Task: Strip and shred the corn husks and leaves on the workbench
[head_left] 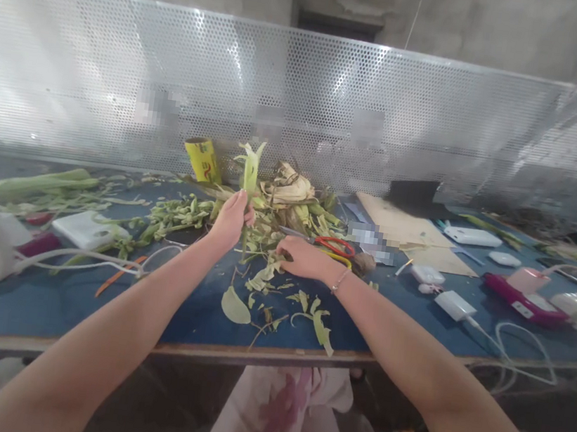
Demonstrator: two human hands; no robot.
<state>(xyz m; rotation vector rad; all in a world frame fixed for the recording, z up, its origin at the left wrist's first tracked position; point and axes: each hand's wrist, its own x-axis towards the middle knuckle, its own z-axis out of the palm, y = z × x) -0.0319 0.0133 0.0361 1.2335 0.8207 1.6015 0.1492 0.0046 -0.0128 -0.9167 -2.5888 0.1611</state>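
Note:
My left hand point(231, 217) is closed around a pale green leafy stalk point(251, 165) and holds it upright over the middle of the table. Its split tips stick up above my fingers. To the right, my right hand point(301, 257) is low over the plant scraps, fingers curled in; whatever they pinch is hidden. A pale leaf scrap point(261, 280) lies just below those fingertips. Right behind that hand are scissors with red handles point(336, 246). Dry husks point(289, 186) are heaped behind both hands, and a green leafy bunch point(176, 219) lies to the left.
A yellow tube point(203, 160) stands by the perforated metal screen point(295, 82). Loose leaves point(237, 307) are scattered near the front edge. On the right are cardboard point(404, 224), a white charger point(454, 306) with its cable, and a magenta box point(525, 300). A white box point(89, 229) and cables lie left.

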